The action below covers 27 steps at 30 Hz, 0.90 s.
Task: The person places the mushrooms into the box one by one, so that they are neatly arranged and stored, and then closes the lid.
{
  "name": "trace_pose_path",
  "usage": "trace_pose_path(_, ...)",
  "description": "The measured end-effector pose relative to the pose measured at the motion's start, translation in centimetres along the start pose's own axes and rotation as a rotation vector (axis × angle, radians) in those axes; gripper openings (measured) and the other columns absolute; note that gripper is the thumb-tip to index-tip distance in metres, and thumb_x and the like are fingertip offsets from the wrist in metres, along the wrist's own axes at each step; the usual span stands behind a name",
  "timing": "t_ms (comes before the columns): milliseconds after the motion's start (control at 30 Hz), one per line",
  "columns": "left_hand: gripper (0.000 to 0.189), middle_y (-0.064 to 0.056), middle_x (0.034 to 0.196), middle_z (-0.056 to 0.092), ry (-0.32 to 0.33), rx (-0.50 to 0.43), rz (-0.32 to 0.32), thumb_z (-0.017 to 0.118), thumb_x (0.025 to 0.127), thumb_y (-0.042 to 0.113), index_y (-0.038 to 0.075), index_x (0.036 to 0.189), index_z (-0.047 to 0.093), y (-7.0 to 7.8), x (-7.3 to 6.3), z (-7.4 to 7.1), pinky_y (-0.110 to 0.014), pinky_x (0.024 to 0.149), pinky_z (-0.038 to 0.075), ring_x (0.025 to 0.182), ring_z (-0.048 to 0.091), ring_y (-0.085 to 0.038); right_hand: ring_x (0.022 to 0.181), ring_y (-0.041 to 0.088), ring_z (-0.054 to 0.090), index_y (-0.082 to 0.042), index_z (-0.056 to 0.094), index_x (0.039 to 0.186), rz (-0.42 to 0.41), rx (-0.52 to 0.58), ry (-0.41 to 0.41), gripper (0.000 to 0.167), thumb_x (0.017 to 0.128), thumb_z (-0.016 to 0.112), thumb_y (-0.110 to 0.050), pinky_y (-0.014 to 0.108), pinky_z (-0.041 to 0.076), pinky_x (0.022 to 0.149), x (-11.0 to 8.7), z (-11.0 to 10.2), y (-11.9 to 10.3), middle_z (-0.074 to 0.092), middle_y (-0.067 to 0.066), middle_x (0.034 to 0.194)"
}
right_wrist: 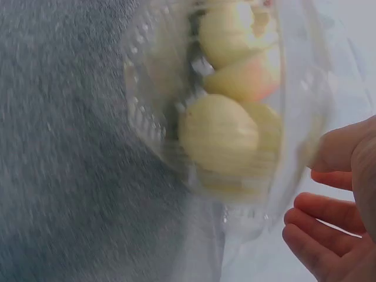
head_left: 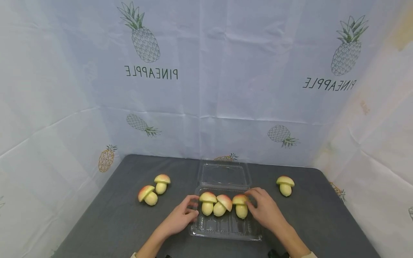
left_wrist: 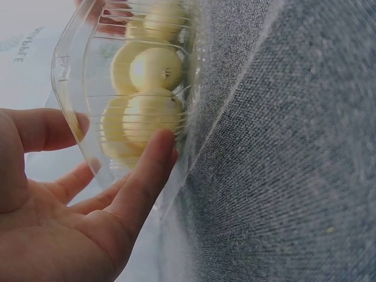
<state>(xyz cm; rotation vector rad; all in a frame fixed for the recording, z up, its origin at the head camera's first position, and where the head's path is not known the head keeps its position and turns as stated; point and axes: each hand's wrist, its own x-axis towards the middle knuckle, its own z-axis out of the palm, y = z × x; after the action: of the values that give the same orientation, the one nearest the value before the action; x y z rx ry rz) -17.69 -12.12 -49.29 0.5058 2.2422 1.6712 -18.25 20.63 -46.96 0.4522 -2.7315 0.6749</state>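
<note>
A clear plastic clamshell box (head_left: 226, 234) lies on the dark table with its lid (head_left: 222, 174) folded back. Inside sit three mushroom-shaped pieces, yellow with reddish caps: a left one (head_left: 207, 208), a tilted middle one (head_left: 220, 208) and a right one (head_left: 241, 211). My left hand (head_left: 180, 215) is at the box's left side; in the left wrist view its thumb is at the rim and a long, nearly straight finger lies along the outer wall. My right hand (head_left: 264, 208) is at the right side, fingers loosely bent and apart, fingertips close to the right mushroom's cap.
Two more mushroom pieces, one upright (head_left: 161, 184) and one tilted (head_left: 148, 195), lie left of the box. Another mushroom (head_left: 285, 186) is on the right. A pale pineapple-print cloth (head_left: 206, 89) hangs behind and at both sides of the table (head_left: 106, 222).
</note>
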Motion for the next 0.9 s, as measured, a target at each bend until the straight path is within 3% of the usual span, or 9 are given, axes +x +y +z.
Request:
trace_pose_path(333, 0.046, -0.031, 0.135, 0.051, 0.000, 0.003, -0.001, 0.055, 0.104, 0.011, 0.004, 0.146, 0.040, 0.0, 0.1, -0.1, -0.039, 0.083, 0.061, 0.111, 0.065, -0.039, 0.105, 0.030, 0.063, -0.009, 0.073, 0.111, -0.017, -0.034, 0.026, 0.027, 0.086, 0.081, -0.006, 0.047, 0.056, 0.082, 0.3, -2.4, 1.7, 0.067, 0.006, 0.110)
trace_pose_path(633, 0.046, -0.030, 0.134, 0.052, 0.001, 0.010, 0.002, 0.055, 0.103, 0.011, 0.004, 0.146, 0.040, -0.2, 0.2, 0.0, -0.039, 0.082, 0.061, 0.109, 0.066, -0.037, 0.097, 0.031, 0.066, -0.006, 0.072, 0.111, -0.001, -0.095, 0.039, 0.024, 0.088, 0.078, -0.006, 0.045, 0.057, 0.069, 0.7, -4.2, 4.2, 0.067, 0.010, 0.107)
trace_pose_path(900, 0.046, -0.030, 0.133, 0.053, 0.002, 0.007, 0.016, 0.055, 0.103, 0.010, 0.004, 0.146, 0.040, -0.3, 0.2, -0.1, -0.037, 0.081, 0.061, 0.109, 0.066, -0.037, 0.092, 0.032, 0.064, -0.004, 0.072, 0.111, -0.003, -0.134, 0.081, 0.022, 0.090, 0.077, -0.009, 0.047, 0.055, 0.067, 0.9, -5.0, 6.2, 0.066, 0.012, 0.106)
